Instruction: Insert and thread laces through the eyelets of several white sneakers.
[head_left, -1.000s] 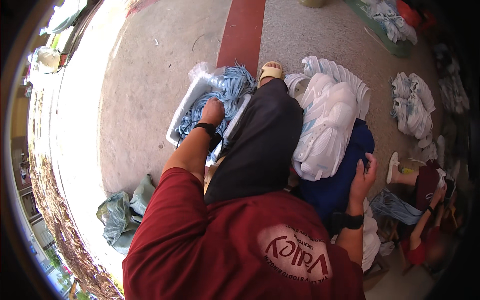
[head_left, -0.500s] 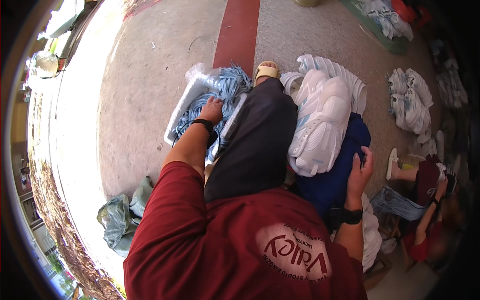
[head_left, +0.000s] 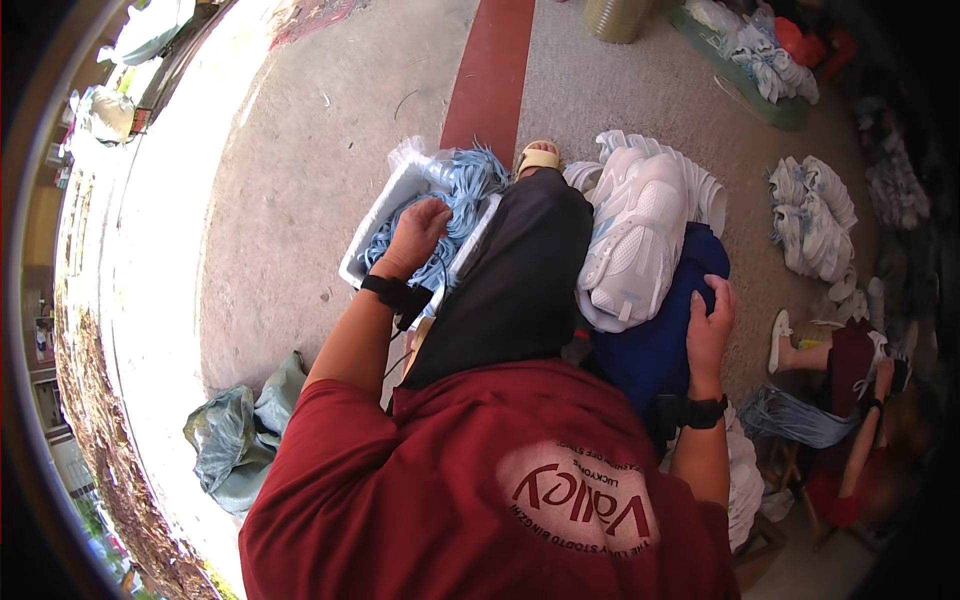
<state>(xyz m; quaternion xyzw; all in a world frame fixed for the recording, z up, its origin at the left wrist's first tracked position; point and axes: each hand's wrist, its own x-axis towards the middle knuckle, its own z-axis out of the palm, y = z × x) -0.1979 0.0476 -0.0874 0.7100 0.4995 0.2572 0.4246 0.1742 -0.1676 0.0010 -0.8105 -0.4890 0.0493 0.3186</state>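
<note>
Over a white foam box (head_left: pixel 352 240) of light blue shoelaces (head_left: pixel 478 178), my left hand (head_left: pixel 418 236) is held with its fingers curled together. Whatever they pinch is hidden or too thin to make out. My right hand (head_left: pixel 711 325), fingers apart and holding nothing, rests by the edge of a blue cloth (head_left: pixel 640 372) over my right thigh. A stack of white shoe uppers (head_left: pixel 632 245) with pale blue trim lies on that cloth, just left of the hand.
Behind the stack, more white uppers (head_left: pixel 712 192) stand in a row. Green plastic bags (head_left: pixel 235 440) lie at the lower left. At right are a pile of uppers (head_left: pixel 812 220) and a seated person (head_left: pixel 850 460) with blue laces. A bucket (head_left: pixel 612 18) stands far ahead.
My left hand has drawn back slightly toward me, its fingers now curled in instead of reaching into the laces. The right hand has shifted a little, still open beside the cloth.
</note>
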